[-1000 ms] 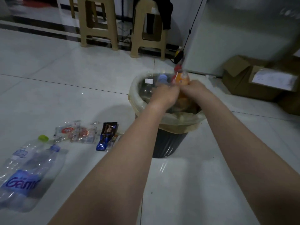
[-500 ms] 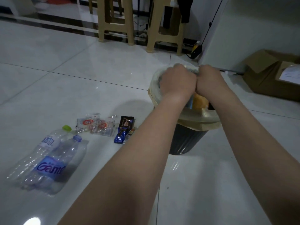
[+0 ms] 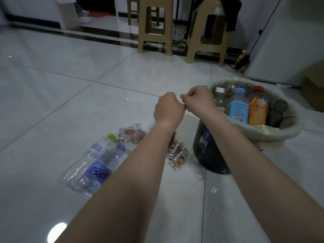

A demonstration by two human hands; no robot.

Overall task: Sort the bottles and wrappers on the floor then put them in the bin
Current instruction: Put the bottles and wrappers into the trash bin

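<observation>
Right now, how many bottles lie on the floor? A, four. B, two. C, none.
B: two clear bottles lie side by side on the floor left of the arms, the green-capped bottle and the blue-capped bottle; the other bottles stand in the bin.

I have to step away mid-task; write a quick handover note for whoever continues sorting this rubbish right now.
Left hand and right hand: fingers curled, knuckles touching, nothing visible in them, beside the bin.
Done: three bottles stand in the bin.
To do: green-capped bottle and blue-capped bottle lie side by side on the floor; wrappers beside them and by the bin's foot.
</observation>
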